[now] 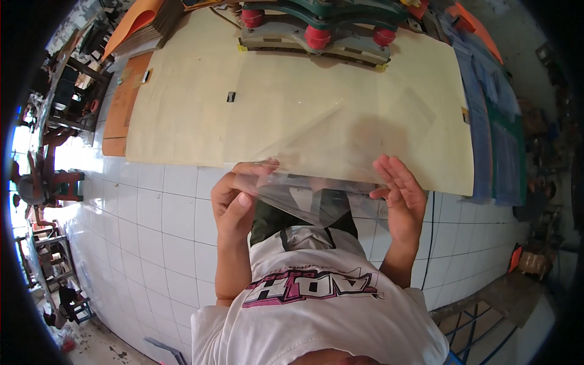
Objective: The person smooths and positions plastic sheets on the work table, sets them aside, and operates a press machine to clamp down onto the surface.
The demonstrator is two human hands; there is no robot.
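A clear, thin plastic sheet (286, 198) spans the space between my hands, over the table's near edge. Its far part lies on the cream table covering (182, 115), while the near part sags in front of my body. My left hand (233, 204) grips the sheet's left side, fingers curled and thumb folded in. At the sheet's right side, my right hand (403, 201) has its fingers stretched out and its thumb apart. The sheet comes close to that hand's fingers; whether they touch it I cannot tell.
At the table's far side stands a green metal device (359, 15) with red round parts. Bluish plastic sheets (480, 115) hang along the right end. An orange-topped stack (146, 30) sits at the far left. A small black piece (231, 97) lies on the covering.
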